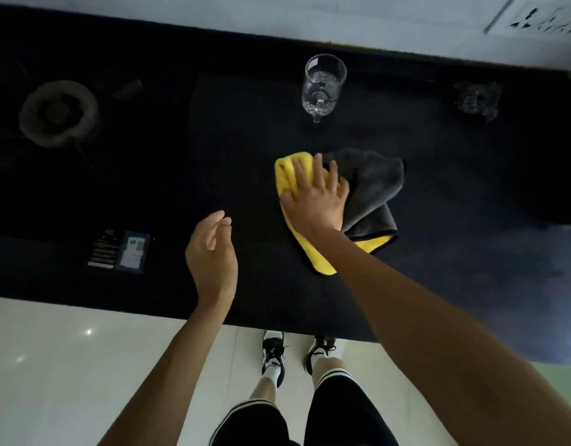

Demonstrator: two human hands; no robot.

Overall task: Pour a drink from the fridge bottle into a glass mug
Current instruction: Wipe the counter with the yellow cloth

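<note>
Black soft stuff covers the big table [438,284], which fills most of the view from left to right. On it, near the middle, lies a yellow and grey cloth [374,188]. The right hand [316,197] presses flat on the yellow part, fingers straight and spread apart, not curled round it. The left hand [213,252] floats just above the table to the left of the cloth, fingers loose and apart, holding nothing. Farther back, apart from the cloth, the glass mug [324,85] stands upright with its small handle [317,114] facing the near side. It looks empty, and no bottle can be seen. Glass is hard and smooth, so the mug may slip and could break if it is knocked over. It is probably safest to take it by the handle, or to put the fingers round its side. Two small boxes [131,252] lie flat near the left.
</note>
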